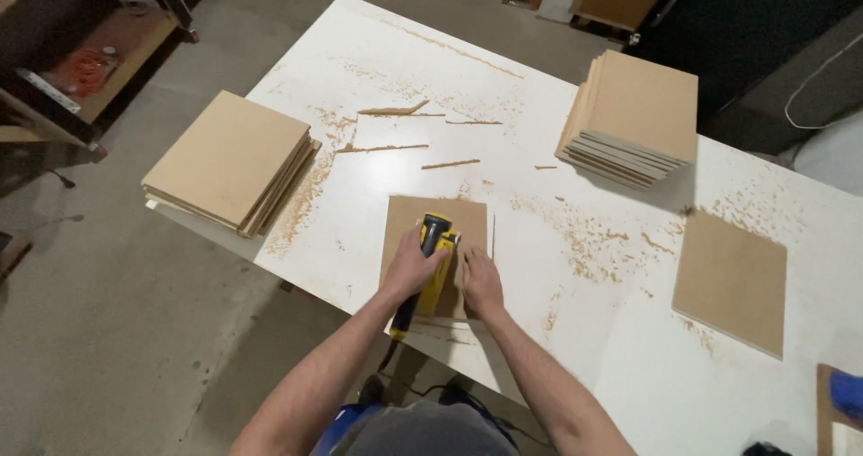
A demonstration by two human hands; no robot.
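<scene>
One white worktable, large, set at an angle across a grey concrete floor, its top strewn with sawdust and thin offcuts. Two stacks of square brown fibreboard panels: the left stack, overhanging the table's left edge, its layers slightly fanned, exact number of boards not countable; the far stack, toward the far right of the table, roughly eight to ten boards by the visible edges, squarely piled. Two single panels lying flat: one loose panel at the right side, well apart from the hands; one work panel at the near edge of the table, directly under both hands. One yellow-and-black power tool, elongated, lying along the work panel with its black head pointing away from the person and its tail reaching past the panel's near edge. Two hands: the left hand, fingers curled and closed around the body of the tool; the right hand, palm down, fingers held together and pressed flat on the work panel just beside the tool. About six narrow wood slivers, scattered between the work panel and the far edge.
</scene>
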